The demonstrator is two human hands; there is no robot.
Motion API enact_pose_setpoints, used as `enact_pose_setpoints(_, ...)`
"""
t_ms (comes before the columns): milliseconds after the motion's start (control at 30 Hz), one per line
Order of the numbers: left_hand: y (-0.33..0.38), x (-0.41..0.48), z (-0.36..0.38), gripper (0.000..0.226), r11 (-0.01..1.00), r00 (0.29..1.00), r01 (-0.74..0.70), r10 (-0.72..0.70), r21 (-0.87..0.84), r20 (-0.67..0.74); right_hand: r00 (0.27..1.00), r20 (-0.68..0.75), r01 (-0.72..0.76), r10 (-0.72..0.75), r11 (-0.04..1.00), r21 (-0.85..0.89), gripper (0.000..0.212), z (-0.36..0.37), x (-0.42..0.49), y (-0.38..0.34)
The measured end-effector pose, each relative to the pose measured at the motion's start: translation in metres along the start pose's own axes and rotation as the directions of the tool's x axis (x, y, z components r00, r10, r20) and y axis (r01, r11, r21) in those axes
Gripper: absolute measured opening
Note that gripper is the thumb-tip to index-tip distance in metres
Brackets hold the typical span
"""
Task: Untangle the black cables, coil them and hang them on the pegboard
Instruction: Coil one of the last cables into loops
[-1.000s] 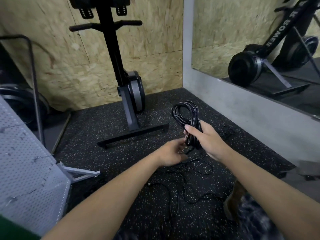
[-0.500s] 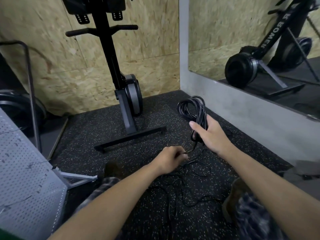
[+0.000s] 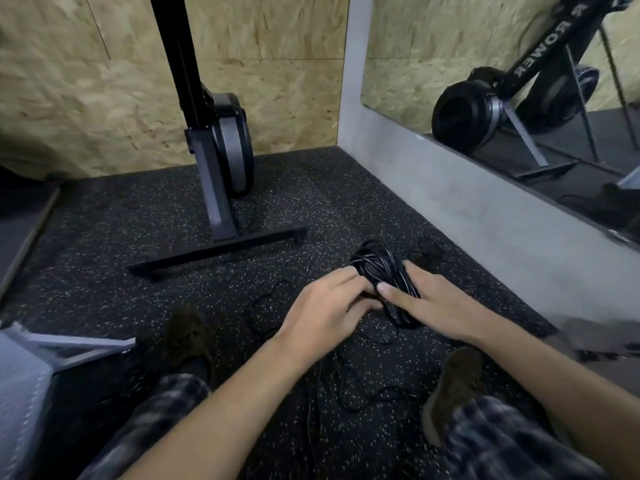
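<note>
A rower stand [image 3: 221, 188] is seen at upper centre, with loose cables [image 3: 377, 398] strewn over the floor [image 3: 138, 220] below. At centre right, the coiled cable [image 3: 381, 268], which runs lengthwise from upper left to lower right, is gripped by the right hand [image 3: 436, 303]. The left hand [image 3: 329, 306] is laid against it, and whether it grips cannot be told.

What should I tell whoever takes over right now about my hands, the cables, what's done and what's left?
The right hand grips the coiled bundle, thumb across it, low over the rubber floor.
The left hand has its fingers curled at the bundle's near side.
The loose cables are thin black strands sprawled on the floor below the hands.
The pegboard is blurred at the lower left edge, mostly out of frame.
Done: one bundle coiled.
Left: untangle and coil the loose strands, then hang everything.
</note>
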State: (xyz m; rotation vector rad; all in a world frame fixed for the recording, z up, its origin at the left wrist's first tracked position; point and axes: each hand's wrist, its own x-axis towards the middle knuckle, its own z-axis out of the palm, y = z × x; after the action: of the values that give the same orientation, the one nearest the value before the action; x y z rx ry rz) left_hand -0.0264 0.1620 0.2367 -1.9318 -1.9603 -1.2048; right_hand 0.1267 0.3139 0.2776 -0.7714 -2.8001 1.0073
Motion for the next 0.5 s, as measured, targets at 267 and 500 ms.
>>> enact_pose_setpoints(267, -0.005, -0.003, -0.006, 0.024, 0.997, 0.994, 0.042, -0.048, -0.065, -0.098, 0.989, 0.15, 0.001, 0.009, 0.997, -0.072, 0.049, 0.017, -0.003, -0.007)
enact_pose_setpoints(500, -0.009, -0.012, -0.013, 0.041, 0.938, 0.939, 0.313, -0.33, -0.15, -0.101, 0.986, 0.165, -0.035, 0.02, 0.996, 0.088, 0.024, 0.021, -0.011, -0.008)
